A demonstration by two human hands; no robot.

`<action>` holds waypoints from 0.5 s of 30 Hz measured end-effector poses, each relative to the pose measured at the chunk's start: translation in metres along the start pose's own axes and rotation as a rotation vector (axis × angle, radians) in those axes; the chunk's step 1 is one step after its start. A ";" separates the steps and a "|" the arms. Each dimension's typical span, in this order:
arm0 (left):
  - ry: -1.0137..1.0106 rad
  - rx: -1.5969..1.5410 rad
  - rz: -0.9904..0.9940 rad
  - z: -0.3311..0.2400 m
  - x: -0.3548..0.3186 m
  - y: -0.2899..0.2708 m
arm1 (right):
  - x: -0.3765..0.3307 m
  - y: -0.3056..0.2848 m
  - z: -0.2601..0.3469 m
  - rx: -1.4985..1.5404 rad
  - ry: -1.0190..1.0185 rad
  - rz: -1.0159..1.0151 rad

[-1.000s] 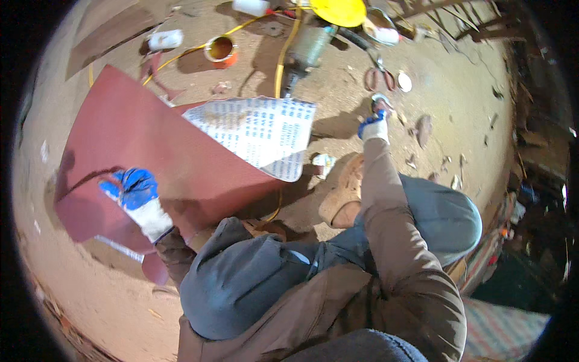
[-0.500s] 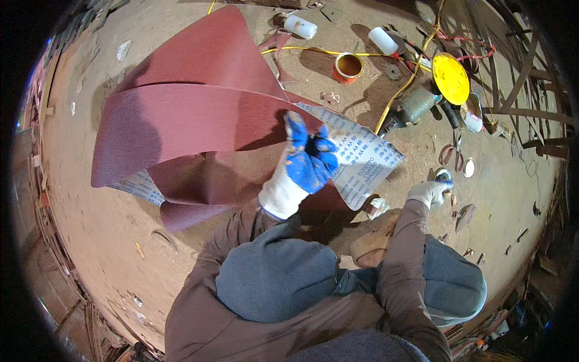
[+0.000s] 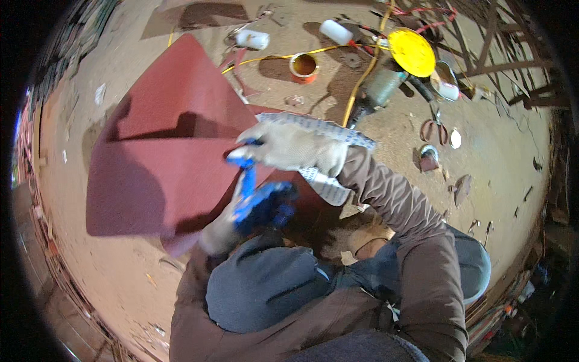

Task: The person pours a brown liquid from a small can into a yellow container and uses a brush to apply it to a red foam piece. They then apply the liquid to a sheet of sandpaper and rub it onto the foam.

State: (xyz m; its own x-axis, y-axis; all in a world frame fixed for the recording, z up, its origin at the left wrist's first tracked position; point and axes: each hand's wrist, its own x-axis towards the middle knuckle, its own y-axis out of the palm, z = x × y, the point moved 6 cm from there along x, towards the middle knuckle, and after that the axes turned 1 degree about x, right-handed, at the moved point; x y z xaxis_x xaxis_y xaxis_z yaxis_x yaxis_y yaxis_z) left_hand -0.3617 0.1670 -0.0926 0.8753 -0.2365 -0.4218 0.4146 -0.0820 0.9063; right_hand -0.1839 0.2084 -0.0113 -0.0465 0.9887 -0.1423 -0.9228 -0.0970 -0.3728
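1. A large dark-red abrasive sheet [image 3: 163, 163] is lying folded over the dirt floor [image 3: 120, 283] at the left of the head view, its pale printed backing [image 3: 329, 130] showing as a strip at the right edge.
2. Beyond the sheet, a small orange tin [image 3: 303, 66] is standing open on the floor, with a white cylindrical container [image 3: 252, 40] to its left and another white container [image 3: 335, 31] to its right.
3. A round yellow disc [image 3: 411, 52] is sitting at the top right beside a grey power tool [image 3: 377, 90], and a yellow cable [image 3: 356, 84] is running past them.
4. The right hand [image 3: 292, 148], in a whitish glove, is reaching across from the right with its sleeve bent at the elbow; its fingers are closing on the sheet's edge, pinching it where red face and pale backing meet.
5. The left hand [image 3: 256, 202], in a blue-palmed glove, is lying just below the right one, fingers curled against the sheet; whether it is truly gripping cannot be told through the blur.
6. Compared with half a second ago, the right hand is now up on the sheet instead of resting on the floor near the tools, and the left hand is sitting lower, beneath it.
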 end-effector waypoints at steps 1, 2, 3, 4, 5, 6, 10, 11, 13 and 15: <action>0.005 0.305 -0.158 0.002 -0.019 0.033 | 0.002 0.006 0.001 0.114 0.008 0.098; -0.034 0.603 -0.316 0.004 -0.041 0.065 | 0.004 0.014 0.005 0.229 0.009 0.204; -0.044 0.521 -0.203 0.003 -0.064 0.076 | 0.004 0.008 0.022 0.225 -0.015 0.239; -0.065 0.700 -0.316 0.000 -0.080 0.085 | 0.011 0.004 0.021 0.206 -0.044 0.190; -0.085 0.880 -0.383 -0.006 -0.085 0.085 | 0.021 -0.004 0.003 0.153 -0.043 0.131; 0.040 0.903 -0.286 -0.012 -0.085 0.106 | 0.026 -0.016 -0.008 0.113 -0.057 0.071; 0.490 1.100 -0.091 -0.043 -0.096 0.199 | 0.018 -0.063 -0.040 -0.343 0.054 -0.062; 0.591 1.162 -0.032 -0.056 -0.088 0.210 | -0.002 -0.076 -0.050 -0.371 0.092 -0.122; 0.750 2.076 -0.420 -0.089 -0.068 0.228 | -0.028 -0.084 -0.060 -0.388 0.173 -0.034; 0.876 2.784 -0.653 -0.111 -0.049 0.235 | -0.054 -0.088 -0.043 -0.351 0.194 0.019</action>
State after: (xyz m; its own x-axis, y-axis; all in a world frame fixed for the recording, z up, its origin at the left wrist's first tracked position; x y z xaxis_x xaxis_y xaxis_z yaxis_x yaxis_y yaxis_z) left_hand -0.2796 0.2673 0.1381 0.9657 0.2185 0.1402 0.1611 -0.0810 -0.9836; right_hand -0.0840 0.1588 -0.0102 0.0419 0.9498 -0.3100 -0.7345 -0.1810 -0.6540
